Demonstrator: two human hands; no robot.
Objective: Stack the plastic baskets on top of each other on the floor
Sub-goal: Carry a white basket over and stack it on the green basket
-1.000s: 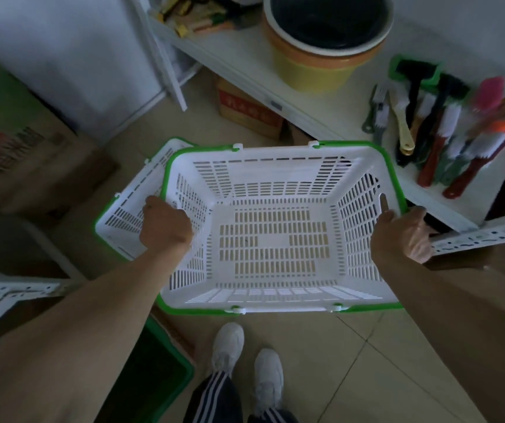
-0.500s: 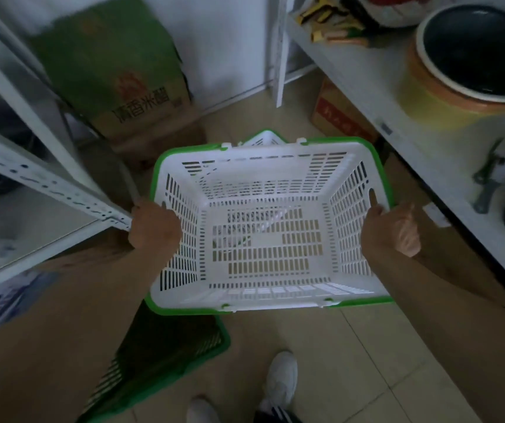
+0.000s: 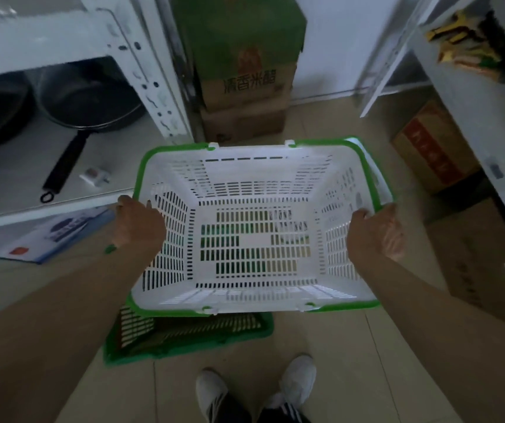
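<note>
Both hands are clamped on the white basket, my left hand wrapped over the left side wall with the thumb hooked inside, my right hand curled around the green rim on the right. I've got it up in the air, level-ish, open side facing me. Right under it on the tiled floor sits a green basket, poking out below the near edge and off to the left, so the two aren't touching as far as I can tell. There's a sliver of another white basket peeking out behind the far right corner. My white sneakers are just behind all that. On the left is a white shelf with a black frying pan on it, straight ahead a green cardboard box stacked on another box, and more brown boxes under the rack on the right.
</note>
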